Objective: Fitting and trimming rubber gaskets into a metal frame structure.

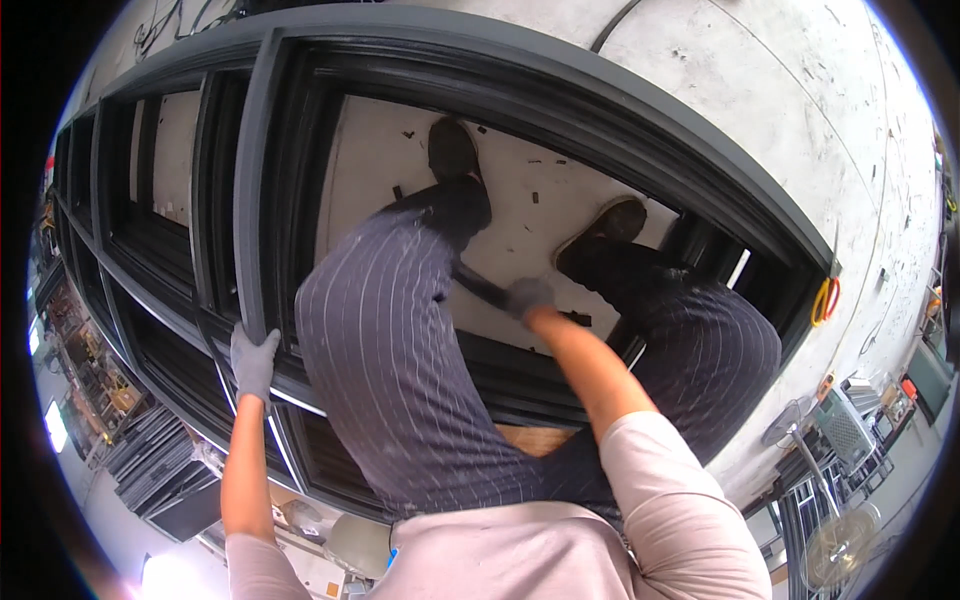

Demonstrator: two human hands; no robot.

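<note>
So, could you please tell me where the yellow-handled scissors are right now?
In the head view, the yellow-handled scissors are on the right, by the right-hand corner of the dark frame.

From the right hand (pixel 531 297), I see room to pass at twelve o'clock, between the shoes (pixel 453 150). The left leg (pixel 380 310) blocks nine, the right leg (pixel 705 345) three; farther out, the frame's far rail (pixel 450 25) crosses twelve.

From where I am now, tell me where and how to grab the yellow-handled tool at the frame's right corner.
Take it by the yellow loops, probably coming from your near side: they lie toward you, their rounded shape suits fingers, and the narrow metal end points away, beside the dark frame.
</note>
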